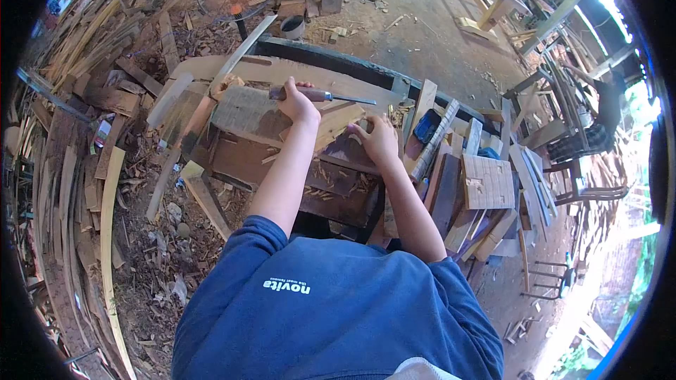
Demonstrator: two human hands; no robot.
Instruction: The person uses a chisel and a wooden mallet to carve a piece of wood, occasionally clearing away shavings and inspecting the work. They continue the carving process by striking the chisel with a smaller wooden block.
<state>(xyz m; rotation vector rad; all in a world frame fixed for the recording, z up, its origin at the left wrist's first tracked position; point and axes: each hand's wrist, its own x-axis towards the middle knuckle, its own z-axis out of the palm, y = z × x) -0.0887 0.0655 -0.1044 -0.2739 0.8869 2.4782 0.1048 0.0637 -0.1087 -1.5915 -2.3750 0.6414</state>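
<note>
My left hand (pixel 299 104) is closed around the wooden handle of a chisel (pixel 324 96). Its metal blade points to the right, above the workbench. My right hand (pixel 379 141) is at the right end of a pale piece of wood (pixel 339 125), thumb and fingertips bent together near its edge. Whatever is between those fingertips is too small to make out. Under both hands lies the worn wooden workbench (pixel 246 116), with wood shavings (pixel 345 181) scattered on its lower front part.
Right of the bench, boards and offcuts (pixel 451 190) lean close to my right arm, with a mortised block (pixel 488 181) among them. Wood strips and scraps (pixel 113 218) cover the floor at left. A person (pixel 598 116) is at the far right, near chairs (pixel 588 186).
</note>
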